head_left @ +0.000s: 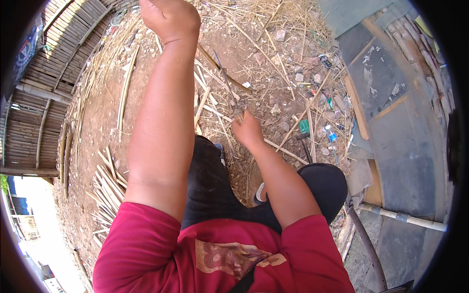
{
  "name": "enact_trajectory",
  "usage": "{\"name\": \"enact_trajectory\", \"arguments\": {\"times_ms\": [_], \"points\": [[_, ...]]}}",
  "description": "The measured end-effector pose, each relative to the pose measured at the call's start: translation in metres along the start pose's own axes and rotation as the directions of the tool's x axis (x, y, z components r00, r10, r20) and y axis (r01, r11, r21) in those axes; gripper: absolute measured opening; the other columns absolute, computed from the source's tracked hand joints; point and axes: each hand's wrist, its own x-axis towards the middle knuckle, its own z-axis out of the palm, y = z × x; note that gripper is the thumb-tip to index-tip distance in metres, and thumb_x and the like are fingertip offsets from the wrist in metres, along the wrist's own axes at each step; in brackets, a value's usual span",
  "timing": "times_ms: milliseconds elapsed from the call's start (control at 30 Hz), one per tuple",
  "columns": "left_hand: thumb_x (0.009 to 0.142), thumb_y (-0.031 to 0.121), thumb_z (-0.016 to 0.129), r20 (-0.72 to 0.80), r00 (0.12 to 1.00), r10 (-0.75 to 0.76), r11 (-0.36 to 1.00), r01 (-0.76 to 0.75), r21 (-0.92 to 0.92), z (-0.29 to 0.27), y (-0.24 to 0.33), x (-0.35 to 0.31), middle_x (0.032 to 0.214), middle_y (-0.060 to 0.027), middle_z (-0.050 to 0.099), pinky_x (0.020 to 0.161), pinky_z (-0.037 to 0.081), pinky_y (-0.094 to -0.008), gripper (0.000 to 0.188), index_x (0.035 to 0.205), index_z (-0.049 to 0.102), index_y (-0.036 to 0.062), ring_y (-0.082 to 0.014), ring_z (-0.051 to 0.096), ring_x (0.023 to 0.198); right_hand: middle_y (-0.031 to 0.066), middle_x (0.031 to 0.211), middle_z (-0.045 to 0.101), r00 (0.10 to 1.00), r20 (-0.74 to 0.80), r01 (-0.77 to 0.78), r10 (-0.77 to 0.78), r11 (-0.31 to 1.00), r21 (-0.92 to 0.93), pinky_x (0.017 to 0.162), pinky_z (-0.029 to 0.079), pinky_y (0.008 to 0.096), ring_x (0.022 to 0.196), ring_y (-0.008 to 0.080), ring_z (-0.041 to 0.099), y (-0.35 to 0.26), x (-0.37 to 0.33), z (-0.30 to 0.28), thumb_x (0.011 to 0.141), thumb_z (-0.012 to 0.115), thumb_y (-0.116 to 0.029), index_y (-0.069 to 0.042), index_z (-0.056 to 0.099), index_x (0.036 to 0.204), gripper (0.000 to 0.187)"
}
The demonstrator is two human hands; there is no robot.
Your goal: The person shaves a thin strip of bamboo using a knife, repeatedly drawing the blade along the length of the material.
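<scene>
My right hand (248,131) is wrapped round the handle of a knife (226,80). Its long, thin, dark blade points away from me, up and slightly left. Close by the blade, a brown bamboo stick (238,85) slants from near my left wrist down to the right. At the top edge, my left hand (172,20) is raised and closed in a fist, partly cut off by the picture. What it holds, if anything, is hidden. Pale split bamboo strips (201,105) lie on the ground between my arms, beyond my knees.
A pile of split bamboo strips (108,188) lies left of me. A bamboo-slat wall (73,44) stands at the far left. Dark panels (400,161) line the right side. Straw (288,29), stones, a green plastic piece (304,127) and a plastic bottle (330,134) litter the ground.
</scene>
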Motion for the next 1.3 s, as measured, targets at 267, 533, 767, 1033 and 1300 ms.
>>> {"name": "enact_trajectory", "arguments": {"times_ms": [267,533,767,1033,1300], "points": [[0.096,0.079,0.018,0.063,0.998,0.013,0.997,-0.018,0.071,-0.007,-0.004,0.011,0.056,0.0010,0.036,0.043,0.029,-0.0253,0.073,0.073,0.035,0.0123,-0.0110,0.032,0.047,0.0254,0.083,0.070,0.997,-0.036,0.073,-0.068,0.981,0.179,0.075,0.053,0.0515,0.083,0.0455,0.069,-0.038,-0.014,-0.020,0.085,0.069,-0.023,0.001,0.062,0.104,0.032],[0.100,0.072,0.023,0.027,0.988,0.155,0.984,-0.157,0.088,0.011,-0.013,0.006,0.058,0.0019,0.037,0.045,0.028,-0.0263,0.066,0.074,0.036,0.0131,-0.0108,0.033,0.048,0.0241,0.087,0.070,0.999,0.053,-0.008,0.009,1.000,-0.016,0.074,0.053,0.0463,0.087,0.0397,0.071,0.021,0.009,0.007,0.086,0.068,-0.021,0.000,0.063,0.106,0.030],[0.098,0.076,0.020,0.019,1.000,-0.021,0.998,0.020,0.059,0.000,-0.004,0.008,0.056,-0.0006,0.038,0.045,0.032,-0.0253,0.071,0.078,0.037,0.0103,-0.0116,0.034,0.048,0.0136,0.078,0.065,0.963,0.195,-0.257,0.188,0.861,0.440,0.068,0.050,0.0409,0.070,0.0297,0.063,-0.018,-0.003,-0.010,0.082,0.063,-0.015,0.000,0.064,0.101,0.025],[0.107,0.059,0.032,-0.016,0.984,0.177,0.970,-0.171,0.172,0.017,-0.005,0.002,0.062,0.0033,0.035,0.053,0.029,-0.0321,0.059,0.071,0.041,0.0126,-0.0127,0.034,0.056,0.0200,0.079,0.068,0.970,-0.193,0.217,-0.150,0.890,0.400,0.070,0.052,0.0448,0.074,0.0372,0.070,-0.059,-0.020,-0.030,0.085,0.066,-0.017,0.001,0.062,0.102,0.025],[0.101,0.071,0.019,0.026,0.993,0.114,0.978,-0.117,0.174,-0.003,-0.012,0.016,0.057,0.0001,0.040,0.045,0.033,-0.0277,0.068,0.083,0.039,0.0085,-0.0127,0.035,0.049,0.0183,0.088,0.069,0.999,0.038,-0.004,0.001,0.997,0.077,0.075,0.052,0.0447,0.081,0.0348,0.068,0.007,0.008,0.006,0.083,0.066,-0.016,-0.001,0.063,0.110,0.031]]}}
